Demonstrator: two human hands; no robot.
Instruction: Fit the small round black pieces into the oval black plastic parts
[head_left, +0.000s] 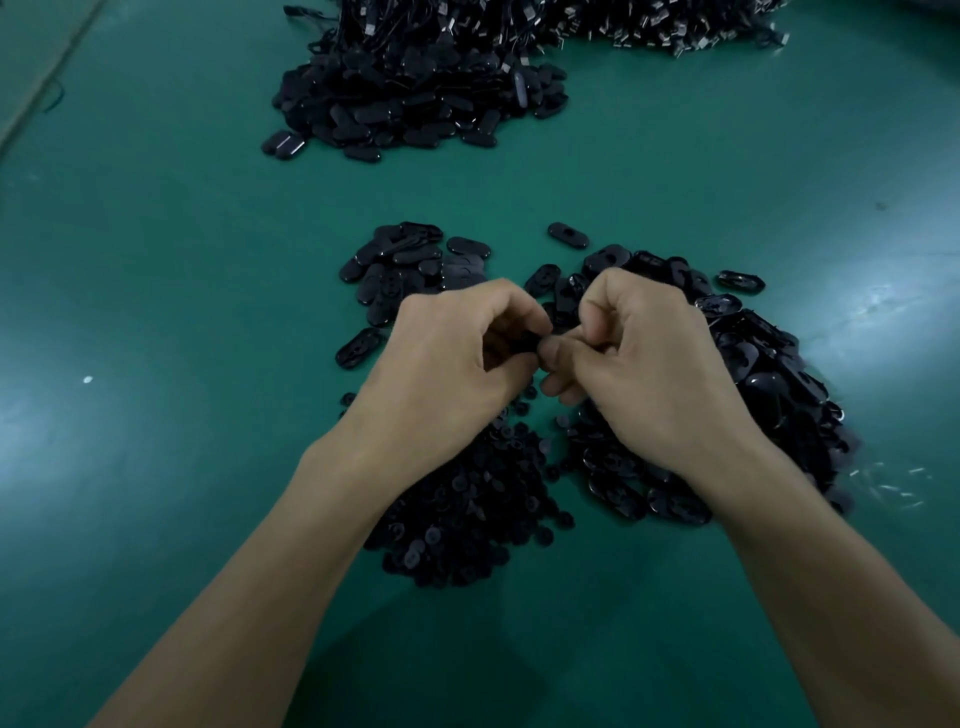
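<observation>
Over the green tabletop (156, 270), curled left hand (447, 364) and right hand (644, 364) pinch a small black part (530, 338) between oval-part heaps (769, 374).

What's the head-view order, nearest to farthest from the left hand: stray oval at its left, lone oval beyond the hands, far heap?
1. Stray oval, beside the left hand.
2. Lone oval, ahead and right.
3. Far heap, table's far end.

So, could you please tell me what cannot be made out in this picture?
Head view: the small black piece pinched between the left hand and right hand is mostly hidden by curled fingers; its shape and fit are unclear.
Head view: the far heap of black wired parts is cut off by the top edge.
</observation>
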